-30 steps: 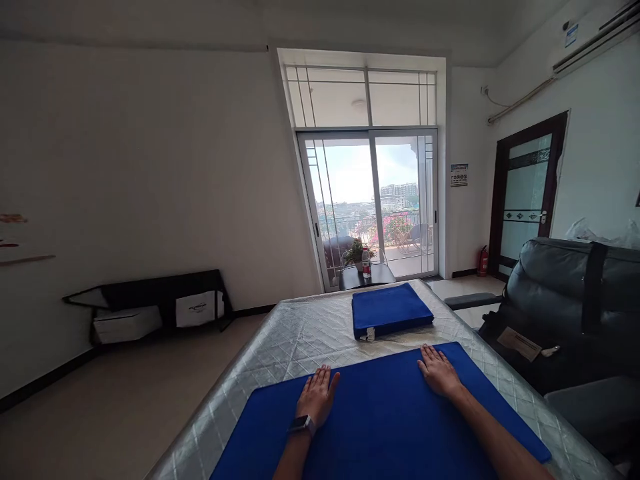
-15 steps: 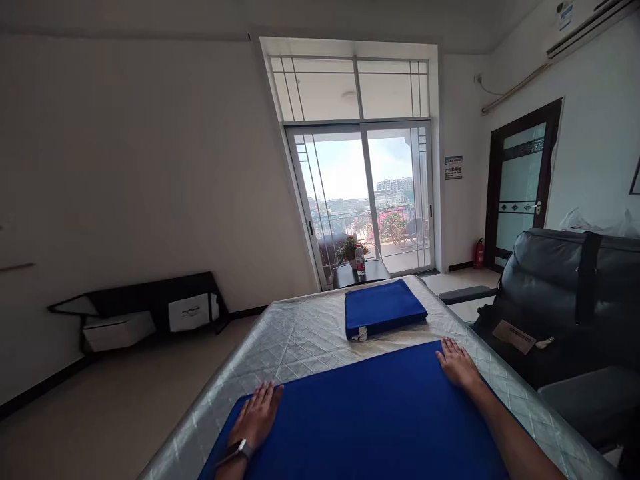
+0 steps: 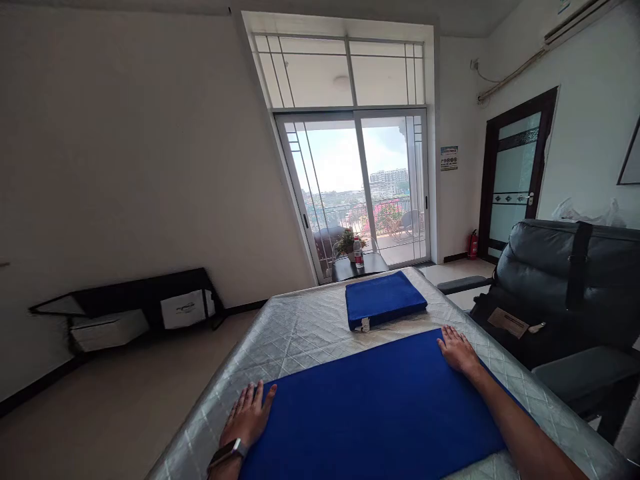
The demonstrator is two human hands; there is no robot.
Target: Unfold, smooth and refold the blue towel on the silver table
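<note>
A flat blue cloth [image 3: 370,407] lies spread over a silvery quilted mattress-like surface [image 3: 295,333]. My left hand [image 3: 249,415], with a watch at the wrist, rests palm down at the cloth's left edge, fingers stretched out and thumb apart. At the far right corner of the cloth, my right hand [image 3: 457,349] lies flat with its fingers extended. Neither hand grips anything. Beyond the cloth sits a thick folded blue cloth bundle [image 3: 385,300] with a small white tag on its near side.
To the right stands a black padded armchair [image 3: 540,267] with a brown card on it. A small dark table [image 3: 345,269] with a plant and a bottle [image 3: 358,253] is behind the far edge. White boxes [image 3: 183,310] on a black stand line the left wall.
My view has tilted down and turned slightly right. The cloth's near edge now shows at lower right. My left hand has shifted a little outward at the cloth's left edge; both hands remain flat.
</note>
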